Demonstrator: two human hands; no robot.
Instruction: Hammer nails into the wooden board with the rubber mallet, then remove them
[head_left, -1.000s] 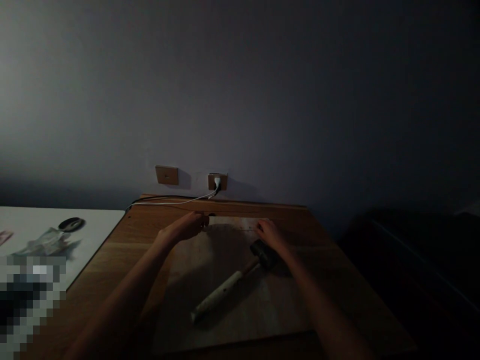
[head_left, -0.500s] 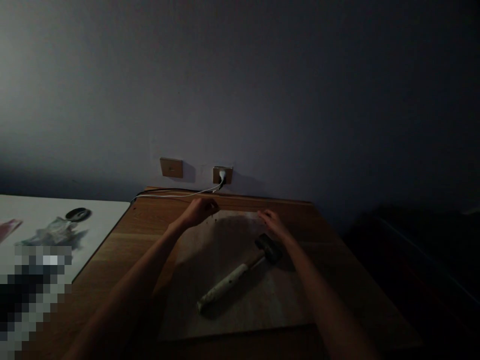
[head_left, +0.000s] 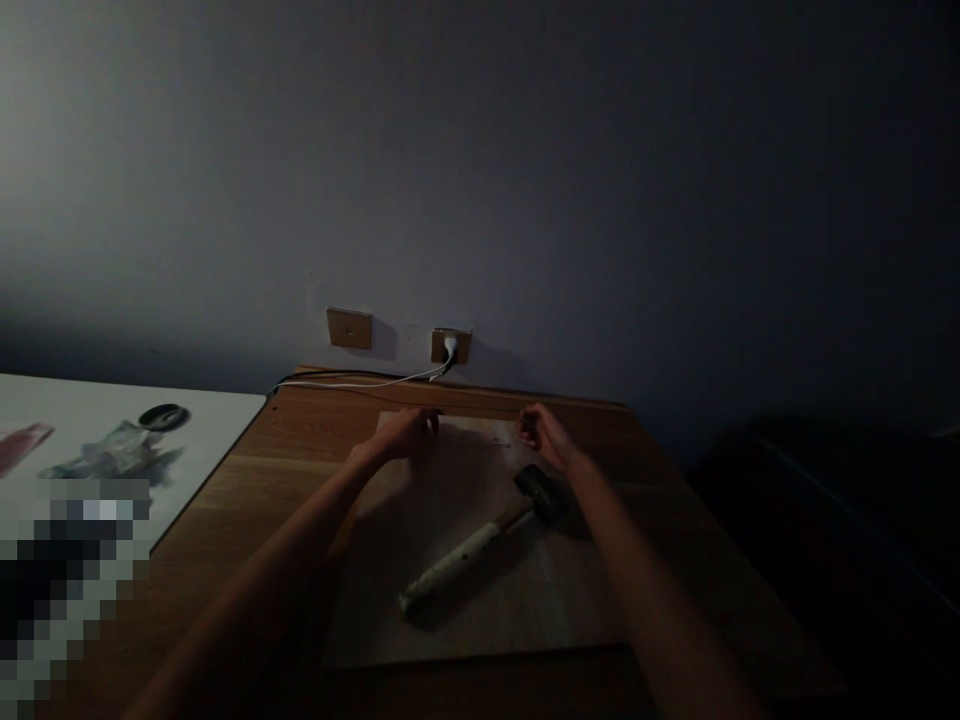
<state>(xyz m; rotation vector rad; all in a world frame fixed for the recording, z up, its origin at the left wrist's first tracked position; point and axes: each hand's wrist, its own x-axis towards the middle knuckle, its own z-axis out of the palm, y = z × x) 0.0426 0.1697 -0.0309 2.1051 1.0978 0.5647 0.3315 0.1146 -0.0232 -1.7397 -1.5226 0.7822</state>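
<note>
On the table (head_left: 225, 480), board (head_left: 570, 610) lies flat, mallet (head_left: 480, 550) on it with head just by right hand (head_left: 544, 438), within easy reach; left hand (head_left: 405, 435) at board's far edge, hands apart, fingers curled, any grip can't tell

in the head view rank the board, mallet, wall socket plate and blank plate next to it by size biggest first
1. The pale wooden board
2. The mallet
3. The wall socket plate and the blank wall plate look about alike, so I won't rank them.
</note>
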